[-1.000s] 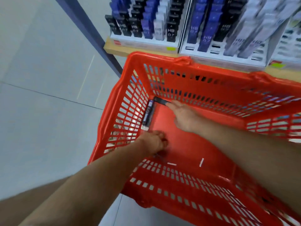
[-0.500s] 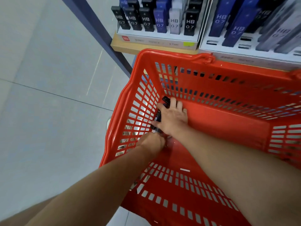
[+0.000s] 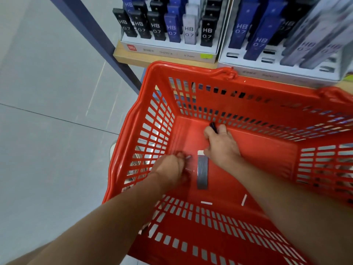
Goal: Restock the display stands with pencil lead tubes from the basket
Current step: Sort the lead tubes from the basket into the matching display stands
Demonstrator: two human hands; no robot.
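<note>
Grey tube (image 3: 202, 172) between left hand (image 3: 170, 169), right hand (image 3: 222, 148)

We record a retail shop, stationery section. Evidence: a red slotted shopping basket (image 3: 267, 92); white display stands (image 3: 172, 51) holding rows of lead tubes (image 3: 207, 31) marked HB 0.7; a wooden shelf (image 3: 122, 56) bearing a green tag (image 3: 206, 56); grey tiled floor (image 3: 47, 150).

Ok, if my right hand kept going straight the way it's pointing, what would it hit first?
Probably the far slotted wall of the basket. Your right hand points at it, and the black tube it grips sticks out ahead, so the tube's tip would likely touch first. Depth is unclear.
</note>
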